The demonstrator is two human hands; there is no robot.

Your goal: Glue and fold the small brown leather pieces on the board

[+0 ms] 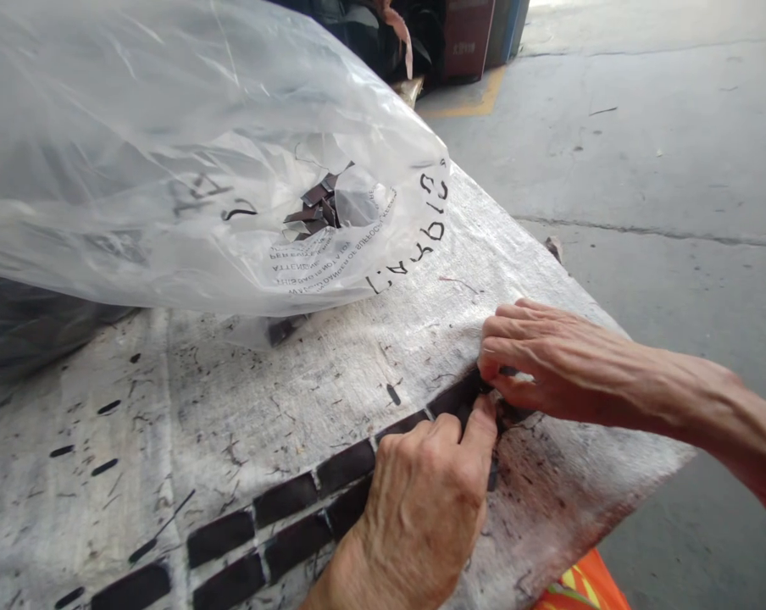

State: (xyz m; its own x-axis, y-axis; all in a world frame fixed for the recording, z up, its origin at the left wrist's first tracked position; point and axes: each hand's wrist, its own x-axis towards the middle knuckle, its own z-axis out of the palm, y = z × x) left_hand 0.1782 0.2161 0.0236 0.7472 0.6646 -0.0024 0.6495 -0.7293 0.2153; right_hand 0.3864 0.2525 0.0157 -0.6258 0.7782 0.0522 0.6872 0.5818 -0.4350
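Two rows of dark rectangular pieces [285, 500] run diagonally across a pale, stained sheet, from lower left up to my hands. My left hand [430, 500] lies over the rows near their right end, its fingers bent and pressing on the dark pieces. Just beyond its fingertips, my right hand [535, 360] comes in from the right with thumb and fingers pinched at the end of the rows. What sits between the right fingertips is too hidden to name.
A large clear plastic bag [167, 169] with dark scraps [319, 207] covers the upper left. Small dark slivers and threads litter the sheet [332, 364]. Grey floor [643, 152] lies beyond its right edge, with boxes [465, 38] at the top.
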